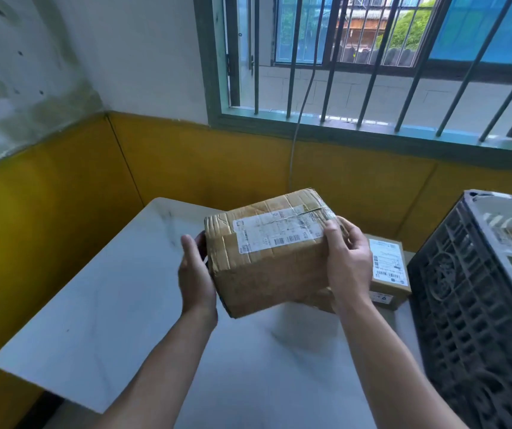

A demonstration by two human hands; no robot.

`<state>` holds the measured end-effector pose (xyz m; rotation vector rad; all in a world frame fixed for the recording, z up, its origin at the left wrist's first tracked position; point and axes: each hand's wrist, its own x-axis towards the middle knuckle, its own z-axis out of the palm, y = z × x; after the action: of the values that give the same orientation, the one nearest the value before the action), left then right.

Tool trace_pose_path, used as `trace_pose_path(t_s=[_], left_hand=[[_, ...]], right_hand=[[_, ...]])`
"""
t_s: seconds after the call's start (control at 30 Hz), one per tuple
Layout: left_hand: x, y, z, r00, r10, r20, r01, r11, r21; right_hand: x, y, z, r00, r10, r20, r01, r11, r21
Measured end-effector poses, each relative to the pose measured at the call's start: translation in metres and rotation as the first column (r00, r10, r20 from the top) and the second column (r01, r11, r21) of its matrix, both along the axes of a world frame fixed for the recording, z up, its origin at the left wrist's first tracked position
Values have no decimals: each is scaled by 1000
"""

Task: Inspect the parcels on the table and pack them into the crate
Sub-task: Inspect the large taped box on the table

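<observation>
Single head-worn, wide-angle view. Looks forward and down over the counter (100,305) toward its far edge and the window (372,72). Close range.

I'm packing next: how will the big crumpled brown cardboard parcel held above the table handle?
Likely light for its size: the left hand and right hand hold the crumpled brown cardboard parcel aloft by its ends. Its creased, dented walls may give when squeezed. Flat faces mean it should not roll.

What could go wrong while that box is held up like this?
The box is held off the table only by its ends, between the left hand and right hand; it might slip and drop. Its cardboard looks creased and its tape wrinkled, so squeezing could split it. The crate already holds things, so it may fit poorly.
</observation>
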<state>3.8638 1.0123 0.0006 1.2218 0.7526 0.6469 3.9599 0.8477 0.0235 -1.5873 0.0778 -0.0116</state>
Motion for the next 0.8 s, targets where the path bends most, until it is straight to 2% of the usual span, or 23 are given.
trace_pose_path(t_s=[0.07, 0.13, 0.3, 0.43, 0.8], left_hand=[[-5, -9, 3, 978, -191, 89, 194, 981, -21], [-9, -13, 8, 958, -268, 106, 268, 963, 14], [-20, -21, 14, 963, -269, 28, 265, 959, 102], [-33, -29, 17, 972, -232, 30, 228, 969, 99], [-99, -79, 29, 978, -191, 81, 183, 978, 99]], right_hand=[[-6, -4, -1, 1000, -15, 12, 15, 1000, -3], [-13, -8, -2, 1000, -18, 17, 18, 1000, 5], [-26, -19, -4, 999, -21, 42, 21, 1000, 4], [-41, -26, -5, 999, 38, 33, -40, 998, 43], [-112, -76, 6, 996, 64, 60, -67, 997, 49]])
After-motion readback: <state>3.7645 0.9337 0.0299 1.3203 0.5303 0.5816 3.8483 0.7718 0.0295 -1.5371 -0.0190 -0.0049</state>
